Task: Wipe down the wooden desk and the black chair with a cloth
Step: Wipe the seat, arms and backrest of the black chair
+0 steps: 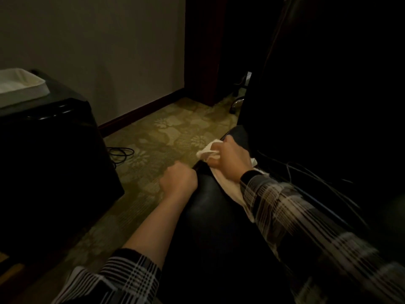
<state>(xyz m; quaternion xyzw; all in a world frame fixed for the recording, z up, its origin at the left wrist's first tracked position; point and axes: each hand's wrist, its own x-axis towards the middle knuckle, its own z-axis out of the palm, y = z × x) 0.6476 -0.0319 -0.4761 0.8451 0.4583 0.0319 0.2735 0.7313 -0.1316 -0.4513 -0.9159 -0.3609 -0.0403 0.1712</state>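
R hand: fingers curled round white cloth, bunched grip; pressing it onto black chair at the far end of the padded part.
Cloth: white, crumpled; one corner sticks out past the knuckles on the L side, rest trails back under R wrist & along the sleeve, lying on the chair's surface.
L hand: fingers curled at chair's L edge, just beside the cloth; whether it grips the edge or is just fisted, can't tell, fingertips hidden.
Chair: black, glossy, runs from bottom centre up to both hands; taller dark part rises behind R hand, too dark for detail.
Sleeves: plaid, dark w/ pale stripes; L one pushed up past forearm, R one down to the wrist.
Desk: wooden desk not clearly identifiable; dark reddish wood upright stands beyond chair, top centre.
L side: black cabinet w/ white tray on top, well apart from hands.
Floor: green-yellow floral carpet; black cable looped near cabinet base.
Wall: plain grey wall w/ dark red skirting.
R of chair: thin wires fan out near R forearm.
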